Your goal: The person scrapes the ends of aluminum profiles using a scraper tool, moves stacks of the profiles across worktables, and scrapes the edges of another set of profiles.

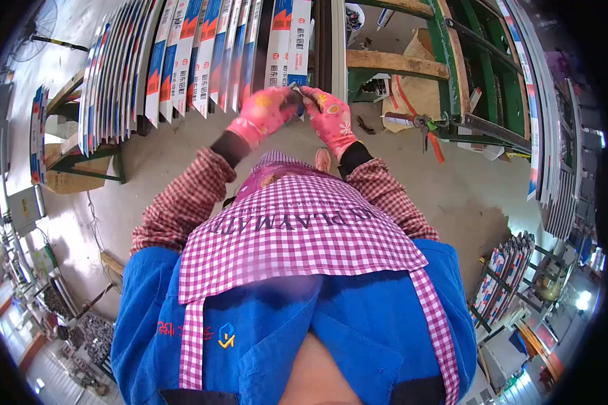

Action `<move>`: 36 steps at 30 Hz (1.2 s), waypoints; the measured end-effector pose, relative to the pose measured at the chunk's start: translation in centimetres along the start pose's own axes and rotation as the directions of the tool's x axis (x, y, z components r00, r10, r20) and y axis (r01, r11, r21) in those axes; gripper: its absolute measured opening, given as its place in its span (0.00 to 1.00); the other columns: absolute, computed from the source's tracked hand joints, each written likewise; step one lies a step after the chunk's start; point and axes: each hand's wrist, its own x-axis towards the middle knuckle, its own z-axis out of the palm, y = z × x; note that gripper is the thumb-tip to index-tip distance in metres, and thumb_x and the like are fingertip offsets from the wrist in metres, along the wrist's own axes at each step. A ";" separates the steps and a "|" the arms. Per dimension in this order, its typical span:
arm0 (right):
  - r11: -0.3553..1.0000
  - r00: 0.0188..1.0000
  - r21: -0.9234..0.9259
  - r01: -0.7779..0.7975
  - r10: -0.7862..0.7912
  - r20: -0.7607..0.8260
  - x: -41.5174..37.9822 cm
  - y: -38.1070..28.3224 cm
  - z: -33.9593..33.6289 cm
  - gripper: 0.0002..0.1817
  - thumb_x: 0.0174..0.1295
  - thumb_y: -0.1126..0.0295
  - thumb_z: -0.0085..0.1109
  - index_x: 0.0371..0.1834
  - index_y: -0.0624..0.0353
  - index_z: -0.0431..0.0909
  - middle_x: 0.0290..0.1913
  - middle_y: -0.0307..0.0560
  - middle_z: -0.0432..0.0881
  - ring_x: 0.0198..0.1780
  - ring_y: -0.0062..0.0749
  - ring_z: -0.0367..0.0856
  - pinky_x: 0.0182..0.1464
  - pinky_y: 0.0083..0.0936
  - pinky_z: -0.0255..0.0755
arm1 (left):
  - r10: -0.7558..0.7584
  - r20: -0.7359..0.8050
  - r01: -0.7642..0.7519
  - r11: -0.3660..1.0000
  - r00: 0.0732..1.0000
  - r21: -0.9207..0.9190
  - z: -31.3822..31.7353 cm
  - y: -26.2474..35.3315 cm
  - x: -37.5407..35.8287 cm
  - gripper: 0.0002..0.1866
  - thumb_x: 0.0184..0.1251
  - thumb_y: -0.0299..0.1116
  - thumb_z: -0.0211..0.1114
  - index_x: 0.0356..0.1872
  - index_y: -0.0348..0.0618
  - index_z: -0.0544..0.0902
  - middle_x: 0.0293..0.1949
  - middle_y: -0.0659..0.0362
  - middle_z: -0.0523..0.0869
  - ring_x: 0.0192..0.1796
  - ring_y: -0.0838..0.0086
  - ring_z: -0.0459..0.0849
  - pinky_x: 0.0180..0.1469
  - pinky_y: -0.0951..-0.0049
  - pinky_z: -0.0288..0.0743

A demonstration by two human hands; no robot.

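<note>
Printed strip [300,42] has the left hand [262,113] and right hand [330,116] close together at its near end, fingers curled nearly closed; what they grip, I cannot tell.

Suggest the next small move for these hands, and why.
Probably steady the strip with the right hand while the left hand works at its near end: both hands meet there, close together. Exactly what they pinch is too small to make out.
</note>
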 end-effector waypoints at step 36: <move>0.999 0.999 0.014 -0.037 0.037 -0.013 -4.2 -1.3 0.0 0.14 0.60 0.67 0.56 0.49 0.53 0.80 0.40 0.49 0.84 0.41 0.40 0.84 0.44 0.28 0.75 | -0.013 0.047 -0.030 0.588 0.999 0.808 -5.6 1.9 3.8 0.15 0.63 0.34 0.50 0.49 0.52 0.80 0.59 0.58 0.76 0.48 0.65 0.83 0.47 0.64 0.76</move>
